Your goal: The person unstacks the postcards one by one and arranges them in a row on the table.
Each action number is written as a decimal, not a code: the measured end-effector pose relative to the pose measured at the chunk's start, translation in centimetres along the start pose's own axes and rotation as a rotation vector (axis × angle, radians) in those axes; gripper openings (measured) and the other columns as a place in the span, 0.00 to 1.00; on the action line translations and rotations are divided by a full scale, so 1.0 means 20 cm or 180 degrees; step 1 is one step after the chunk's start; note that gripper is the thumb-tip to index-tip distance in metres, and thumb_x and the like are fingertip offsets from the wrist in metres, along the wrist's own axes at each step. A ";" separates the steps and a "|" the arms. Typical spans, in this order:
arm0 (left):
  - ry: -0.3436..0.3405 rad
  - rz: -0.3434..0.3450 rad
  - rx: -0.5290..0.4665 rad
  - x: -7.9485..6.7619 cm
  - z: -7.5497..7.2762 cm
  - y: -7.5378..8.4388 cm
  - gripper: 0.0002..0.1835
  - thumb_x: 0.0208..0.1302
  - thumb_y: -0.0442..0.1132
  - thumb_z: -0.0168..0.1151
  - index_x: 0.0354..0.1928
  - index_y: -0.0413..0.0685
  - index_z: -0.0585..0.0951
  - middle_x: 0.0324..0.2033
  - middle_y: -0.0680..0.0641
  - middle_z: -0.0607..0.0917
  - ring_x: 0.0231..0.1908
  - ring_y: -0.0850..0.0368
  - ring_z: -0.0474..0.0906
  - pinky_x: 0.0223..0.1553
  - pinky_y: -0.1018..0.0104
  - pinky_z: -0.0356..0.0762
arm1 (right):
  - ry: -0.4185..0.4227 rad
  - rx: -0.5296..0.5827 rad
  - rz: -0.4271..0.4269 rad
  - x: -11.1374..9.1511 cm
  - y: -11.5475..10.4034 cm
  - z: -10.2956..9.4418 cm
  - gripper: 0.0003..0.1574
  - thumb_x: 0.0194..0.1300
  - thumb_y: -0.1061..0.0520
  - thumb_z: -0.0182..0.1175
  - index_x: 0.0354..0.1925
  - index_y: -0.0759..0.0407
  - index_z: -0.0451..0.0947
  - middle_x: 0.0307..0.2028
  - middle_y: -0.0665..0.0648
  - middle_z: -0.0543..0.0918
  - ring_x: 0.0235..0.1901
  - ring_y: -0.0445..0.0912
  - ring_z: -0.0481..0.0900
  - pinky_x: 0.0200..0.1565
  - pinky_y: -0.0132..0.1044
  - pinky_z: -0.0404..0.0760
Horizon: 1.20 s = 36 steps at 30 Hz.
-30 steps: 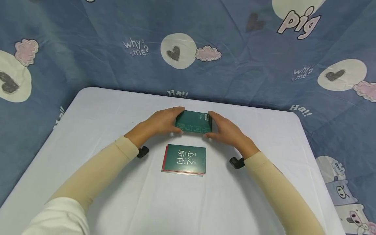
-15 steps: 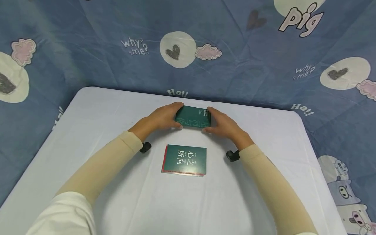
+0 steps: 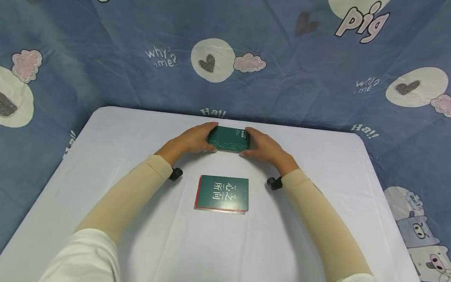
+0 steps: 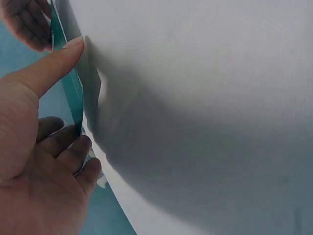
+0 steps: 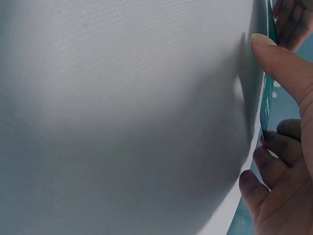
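Observation:
Both hands hold a dark green book (image 3: 228,138) by its two short ends, near the back of the white table. My left hand (image 3: 197,138) grips the left end, thumb along the near edge and fingers round the far side. At the other end, my right hand (image 3: 264,147) pinches it in the same manner. In the left wrist view the book (image 4: 74,95) shows as a thin green strip beside the thumb; the right wrist view has a similar green strip (image 5: 266,100). Closer to me lies another green book (image 3: 232,192) with white characters and red edging.
The white-covered table (image 3: 197,243) ends just behind the hands. Beyond it hangs a blue curtain (image 3: 282,94) with cartoon prints. A small black wrist camera (image 3: 175,174) sits under the left wrist, another camera (image 3: 274,183) under the right.
Both hands have moved the held book away from me, toward the table's back edge, and slightly left. The grip stays the same. The nearer book has stayed in place.

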<state>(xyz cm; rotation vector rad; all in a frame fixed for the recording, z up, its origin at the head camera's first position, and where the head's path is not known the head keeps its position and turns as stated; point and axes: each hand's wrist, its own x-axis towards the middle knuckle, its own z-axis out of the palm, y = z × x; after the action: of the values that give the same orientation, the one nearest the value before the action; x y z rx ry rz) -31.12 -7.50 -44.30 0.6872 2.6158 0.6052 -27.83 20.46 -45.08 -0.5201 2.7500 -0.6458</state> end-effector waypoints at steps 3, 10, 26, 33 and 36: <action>0.0034 0.0012 -0.0061 0.02 0.01 0.00 0.56 0.62 0.48 0.78 0.83 0.43 0.53 0.81 0.43 0.56 0.80 0.45 0.53 0.79 0.51 0.52 | 0.0023 -0.0031 0.0002 0.01 0.02 0.00 0.63 0.65 0.40 0.74 0.82 0.60 0.52 0.80 0.61 0.59 0.78 0.56 0.58 0.77 0.50 0.58; 0.0064 -0.0043 -0.0135 0.04 0.00 -0.01 0.55 0.63 0.46 0.78 0.83 0.43 0.53 0.81 0.43 0.56 0.80 0.44 0.53 0.79 0.51 0.51 | 0.0049 0.0036 0.0001 0.04 0.02 -0.01 0.62 0.65 0.40 0.73 0.83 0.58 0.51 0.80 0.60 0.59 0.78 0.57 0.59 0.76 0.51 0.59; -0.0143 -0.0064 -0.0221 0.08 -0.02 -0.03 0.53 0.65 0.45 0.76 0.83 0.41 0.53 0.82 0.40 0.54 0.80 0.43 0.51 0.79 0.50 0.49 | -0.0038 0.0051 0.0107 0.07 0.01 0.00 0.61 0.66 0.41 0.73 0.83 0.58 0.52 0.80 0.60 0.59 0.78 0.57 0.58 0.77 0.51 0.59; -0.0132 -0.0090 -0.0245 0.06 -0.02 -0.03 0.53 0.66 0.45 0.75 0.83 0.41 0.53 0.82 0.41 0.53 0.80 0.43 0.49 0.79 0.50 0.48 | 0.0004 0.0132 0.0166 0.07 0.01 0.01 0.65 0.65 0.41 0.74 0.83 0.60 0.48 0.81 0.61 0.56 0.79 0.56 0.55 0.78 0.49 0.56; -0.0120 -0.0125 -0.0255 0.06 -0.01 -0.02 0.53 0.66 0.45 0.75 0.83 0.41 0.53 0.82 0.41 0.52 0.81 0.44 0.49 0.79 0.50 0.48 | 0.0030 0.0162 0.0165 0.07 0.01 0.01 0.66 0.64 0.42 0.74 0.84 0.60 0.47 0.81 0.61 0.55 0.80 0.56 0.54 0.78 0.49 0.55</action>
<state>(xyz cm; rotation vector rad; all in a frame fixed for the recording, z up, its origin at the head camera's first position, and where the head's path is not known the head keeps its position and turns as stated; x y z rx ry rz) -32.40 -7.29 -44.55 0.6151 2.5491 0.6748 -29.10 19.95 -45.63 -0.4341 2.7381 -0.7053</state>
